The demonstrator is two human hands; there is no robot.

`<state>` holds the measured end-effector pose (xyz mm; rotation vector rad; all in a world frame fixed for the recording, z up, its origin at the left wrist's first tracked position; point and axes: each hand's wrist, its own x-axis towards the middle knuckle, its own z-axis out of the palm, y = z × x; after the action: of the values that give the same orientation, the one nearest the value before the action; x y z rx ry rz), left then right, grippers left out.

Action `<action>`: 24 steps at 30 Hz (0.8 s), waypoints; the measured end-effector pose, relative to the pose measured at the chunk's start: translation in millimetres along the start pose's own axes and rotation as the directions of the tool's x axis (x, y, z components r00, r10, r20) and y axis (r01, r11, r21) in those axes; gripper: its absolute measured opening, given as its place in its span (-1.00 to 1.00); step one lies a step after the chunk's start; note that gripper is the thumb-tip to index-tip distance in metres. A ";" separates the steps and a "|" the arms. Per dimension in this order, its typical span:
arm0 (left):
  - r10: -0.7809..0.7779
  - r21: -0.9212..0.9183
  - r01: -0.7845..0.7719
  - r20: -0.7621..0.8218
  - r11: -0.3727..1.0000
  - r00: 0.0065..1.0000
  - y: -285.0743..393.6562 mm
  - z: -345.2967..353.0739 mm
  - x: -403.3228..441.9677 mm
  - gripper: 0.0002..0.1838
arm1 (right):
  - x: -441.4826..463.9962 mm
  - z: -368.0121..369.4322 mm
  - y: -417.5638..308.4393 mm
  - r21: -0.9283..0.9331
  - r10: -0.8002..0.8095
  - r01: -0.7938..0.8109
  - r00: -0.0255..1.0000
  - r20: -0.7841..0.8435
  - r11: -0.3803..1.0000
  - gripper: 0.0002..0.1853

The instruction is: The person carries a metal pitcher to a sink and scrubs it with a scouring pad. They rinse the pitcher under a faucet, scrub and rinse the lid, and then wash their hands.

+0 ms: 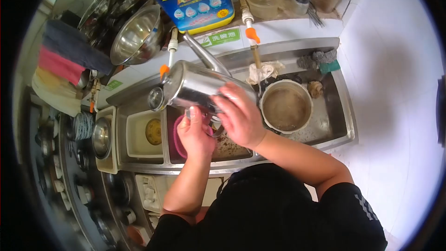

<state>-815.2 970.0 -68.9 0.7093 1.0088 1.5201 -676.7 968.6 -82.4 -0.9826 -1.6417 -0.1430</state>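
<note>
Steel kettle held on its side above the sinks

The left hand [197, 133] is closed around the handle side of the steel kettle [197, 86], thumb up. The right hand [240, 117] lies open against the kettle's side near its base, fingers extended and slightly apart. The kettle is in the air over the sink unit [309, 146], its knobbed top end toward the left and its spout [206, 55] pointing up and away from the person.

In the right basin, a round pot [286, 107] holds cloudy, brownish liquid. Scouring pads [324, 57] and a green sponge [330, 67] sit in the far corner, and a crumpled cloth [265, 71] lies by the pot. A pink basket [179, 135] stands in the middle basin, and a cream tub [131, 142] in the one to the left.

Behind are a yellow and blue jug [193, 4] and steel bowls [137, 42]. Towels [60, 65] hang at the left, above shelves of dishes. A white wall [388, 88] closes the right side.

The kettle's metal is shiny, with bright reflections and darker streaks.
</note>
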 end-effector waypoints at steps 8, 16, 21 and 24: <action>0.187 0.311 -0.234 0.172 0.921 0.967 -31.5 6.1 -35.6 -0.80 | 4.5 -25.4 3.2 0.236 0.338 -0.311 0.937 -0.083 0.921 -0.57; 0.163 0.416 -0.278 0.290 0.866 0.943 -42.6 9.1 -57.9 -0.73 | -8.2 -46.5 38.8 0.343 0.763 -0.739 0.640 0.091 0.579 -0.56; 0.195 0.277 -0.290 0.324 0.916 0.926 -34.4 2.6 -43.9 -0.66 | -21.1 -55.7 21.7 0.335 0.655 -0.631 0.754 0.054 0.700 -0.46; 0.017 0.360 -0.239 0.523 0.902 0.852 -12.4 -12.0 -35.3 -0.67 | -6.1 -64.7 42.4 0.385 0.799 -0.813 0.548 0.249 0.437 -0.49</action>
<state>-812.9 933.1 -82.2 1.4303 0.8833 1.1312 -600.1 955.9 -82.8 -1.2825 -0.9659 0.9084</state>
